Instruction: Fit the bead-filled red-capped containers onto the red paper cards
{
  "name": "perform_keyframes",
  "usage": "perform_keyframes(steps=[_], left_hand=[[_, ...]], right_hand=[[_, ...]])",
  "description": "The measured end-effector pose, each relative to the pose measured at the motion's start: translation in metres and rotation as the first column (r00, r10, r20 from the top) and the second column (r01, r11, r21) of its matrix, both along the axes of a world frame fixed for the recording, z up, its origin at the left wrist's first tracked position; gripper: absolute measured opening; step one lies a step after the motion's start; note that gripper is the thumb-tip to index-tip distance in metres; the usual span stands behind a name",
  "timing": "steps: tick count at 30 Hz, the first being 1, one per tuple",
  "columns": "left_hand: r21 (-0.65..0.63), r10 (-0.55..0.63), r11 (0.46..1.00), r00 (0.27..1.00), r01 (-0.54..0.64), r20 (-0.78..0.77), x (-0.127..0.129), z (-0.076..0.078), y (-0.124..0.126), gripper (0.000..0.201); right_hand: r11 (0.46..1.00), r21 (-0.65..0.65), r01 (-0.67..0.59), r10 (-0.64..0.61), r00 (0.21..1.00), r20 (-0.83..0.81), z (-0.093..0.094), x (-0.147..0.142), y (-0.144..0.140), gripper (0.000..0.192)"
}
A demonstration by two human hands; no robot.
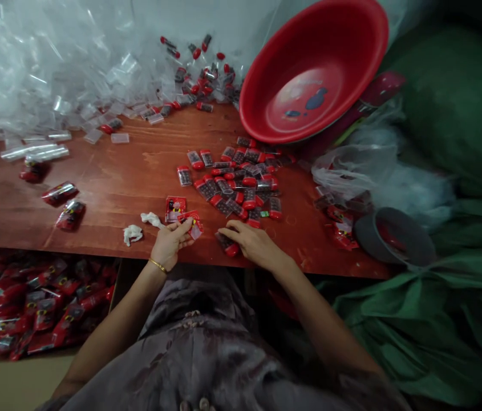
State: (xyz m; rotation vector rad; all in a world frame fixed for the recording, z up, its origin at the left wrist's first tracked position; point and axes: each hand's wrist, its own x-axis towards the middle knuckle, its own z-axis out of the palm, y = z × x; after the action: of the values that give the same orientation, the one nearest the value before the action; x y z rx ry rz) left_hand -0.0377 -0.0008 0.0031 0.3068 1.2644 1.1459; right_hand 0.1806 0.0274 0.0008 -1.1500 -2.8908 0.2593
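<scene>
A red printed packet (191, 224) is pinched between the thumb and fingers of the left hand (170, 244), above the worktop (110, 185) near its front edge; the two hands are held apart. A red-capped container (229, 245) lies close to that edge, under the fingertips of the right hand (255, 244); whether it is gripped cannot be told. A roll off the front could be caused by a careless nudge, little worktop being left there. The packet, thin and pinched by one part, could be bent or dropped if the hold were loosened. Just beside it, a second packet (175, 206) could be dragged along by a sleeve or finger. Two white crumpled scraps (133, 234) lie near the left hand and might be swept up with it. Farther out, containers are piled loosely (244, 182); a slide could be set off by one pulled from underneath. Behind, a red basin (318, 63) is tilted, its rim near the pile; by a knock, it might be tipped onto it.
</scene>
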Motion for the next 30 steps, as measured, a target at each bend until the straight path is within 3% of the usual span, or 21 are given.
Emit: perform_keyframes(steps=[5, 8, 11, 14, 17, 20, 22, 26, 30], left_hand=[[-0.006, 0.010, 1.000, 1.000, -0.010, -0.013, 0.000, -0.002, -0.003, 0.053], [-0.005, 0.003, 1.000, 0.999, -0.003, -0.035, -0.002, 0.000, -0.004, 0.052], [-0.002, 0.020, 1.000, 0.998, -0.020, -0.053, -0.001, 0.000, -0.006, 0.051], [0.016, 0.064, 0.998, 0.996, -0.063, -0.069, 0.004, -0.001, -0.006, 0.051], [0.054, 0.094, 0.995, 0.990, -0.089, -0.108, 0.008, -0.002, -0.007, 0.050], [0.092, 0.086, 0.993, 0.987, -0.074, -0.136, 0.010, -0.004, -0.008, 0.046], [0.127, 0.072, 0.990, 0.987, -0.054, -0.146, 0.011, -0.004, -0.009, 0.044], [0.210, 0.043, 0.978, 0.978, 0.000, -0.204, 0.010, -0.004, -0.011, 0.039], [0.243, 0.031, 0.970, 0.975, 0.024, -0.218, 0.009, -0.003, -0.011, 0.036]], right_hand=[[0.963, 0.069, -0.261, 0.251, 0.960, 0.128, 0.009, -0.008, 0.007, 0.045], [0.964, 0.029, -0.264, 0.260, 0.961, 0.090, 0.011, -0.005, 0.012, 0.036], [0.988, -0.067, -0.142, 0.142, 0.990, 0.000, 0.008, 0.004, 0.011, 0.020], [0.967, -0.251, 0.052, -0.092, 0.985, -0.147, 0.002, 0.009, 0.000, 0.011], [0.870, -0.476, 0.125, -0.327, 0.869, -0.370, -0.004, 0.005, -0.021, 0.012], [0.752, -0.657, 0.062, -0.498, 0.706, -0.503, -0.006, -0.004, -0.042, 0.013], [0.725, -0.688, 0.039, -0.538, 0.654, -0.531, -0.007, -0.010, -0.051, 0.013], [0.777, -0.624, 0.086, -0.527, 0.631, -0.569, -0.009, -0.019, -0.056, 0.013], [0.760, -0.634, 0.145, -0.595, 0.548, -0.588, -0.015, -0.026, -0.057, 0.016]])
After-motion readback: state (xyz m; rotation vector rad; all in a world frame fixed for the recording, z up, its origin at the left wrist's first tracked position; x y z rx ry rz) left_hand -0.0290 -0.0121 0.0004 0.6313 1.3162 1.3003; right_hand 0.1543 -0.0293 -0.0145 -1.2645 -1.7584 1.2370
